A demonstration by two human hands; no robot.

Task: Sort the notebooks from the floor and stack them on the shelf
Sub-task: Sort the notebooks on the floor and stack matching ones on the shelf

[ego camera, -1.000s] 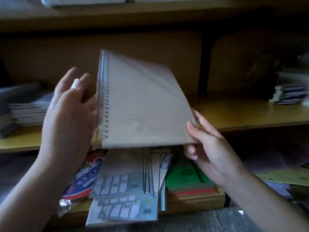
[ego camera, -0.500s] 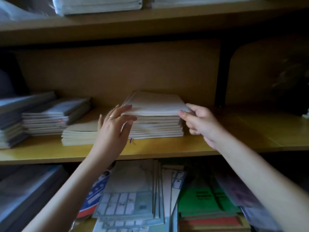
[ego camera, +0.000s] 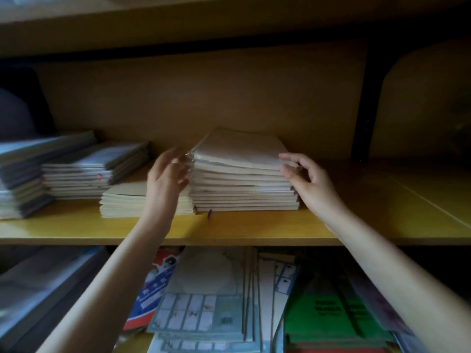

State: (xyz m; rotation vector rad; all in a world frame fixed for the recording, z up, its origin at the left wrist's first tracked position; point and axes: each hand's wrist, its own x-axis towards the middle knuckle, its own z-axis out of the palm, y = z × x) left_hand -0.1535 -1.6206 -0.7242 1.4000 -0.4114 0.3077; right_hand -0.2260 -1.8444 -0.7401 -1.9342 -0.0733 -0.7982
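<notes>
Yellow laminate forms the shelf (ego camera: 254,230), which carries the sorted piles in a row. The tall stack (ego camera: 244,192) of pale notebooks stands near the middle. A low stack (ego camera: 122,202) with the same pale covers sits against its left side. Further left are a grey-covered stack (ego camera: 86,169) and a darker pile (ego camera: 17,179) at the edge of view. Like seems to lie with like, so I judge that the piles themselves are the sorting. On a lower level under the board lie gridded sheets (ego camera: 201,314) and a green booklet (ego camera: 328,317).

The top notebook (ego camera: 237,151) lies flat on the tall stack, a little askew to the ones beneath. An arm reaches in from each side, most likely to square it with the rest.

The left grip (ego camera: 165,174) is spread and blurred, its fingers just beside the notebook's left edge. I cannot tell whether they touch it. The right grip (ego camera: 305,179) is loosely curled at the near right corner, with the forefinger above the cover and the thumb below. Whether they pinch the corner or only frame it cannot be made out.

A small purple ribbon (ego camera: 209,214) hangs from the foot of the tall stack onto the board.
</notes>
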